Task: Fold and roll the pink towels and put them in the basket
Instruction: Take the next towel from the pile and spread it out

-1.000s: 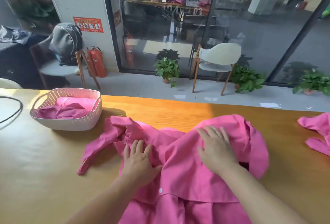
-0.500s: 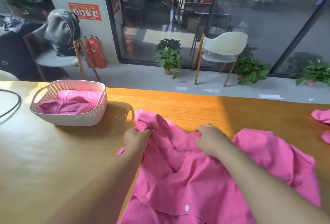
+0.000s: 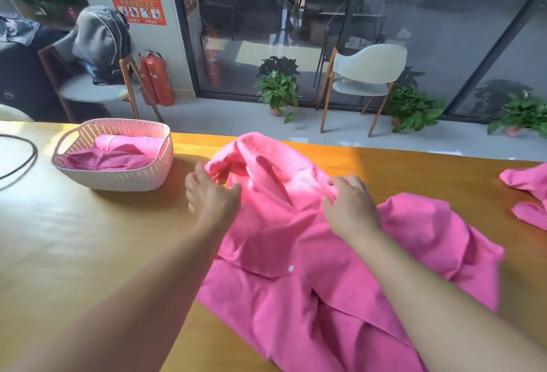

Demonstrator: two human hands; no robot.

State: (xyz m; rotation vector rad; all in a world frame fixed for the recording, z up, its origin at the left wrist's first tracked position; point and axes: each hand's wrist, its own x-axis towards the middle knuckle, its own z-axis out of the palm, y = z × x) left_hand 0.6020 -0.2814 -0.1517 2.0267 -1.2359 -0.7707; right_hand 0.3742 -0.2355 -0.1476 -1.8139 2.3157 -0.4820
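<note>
Pink cloth is bunched under both hands: the left hand (image 3: pixel 210 194) is curled at the near-left edge of the towel (image 3: pixel 310 253), thumb and fingers seemingly pinching a fold, though the pinch itself is partly hidden. The right hand (image 3: pixel 350 205) is curled over a ridge of cloth in the middle, fingers tucked in and gripping it. The towel is spread from the hands back toward the person and off to the right, its long run slanting from far-left to near-right across the table (image 3: pixel 88 238). The far-left corner is lifted into a hump just beyond the fingers. The basket (image 3: pixel 118 176), with pink towels already inside, is set to the left, nearer the left hand. Another pink towel (image 3: pixel 529 194) is seen well apart at the right edge. Compared with half a second ago, the far hump is raised higher and the hands are set slightly wider; flattening is judged unfinished, so folding cannot yet begin.
</note>
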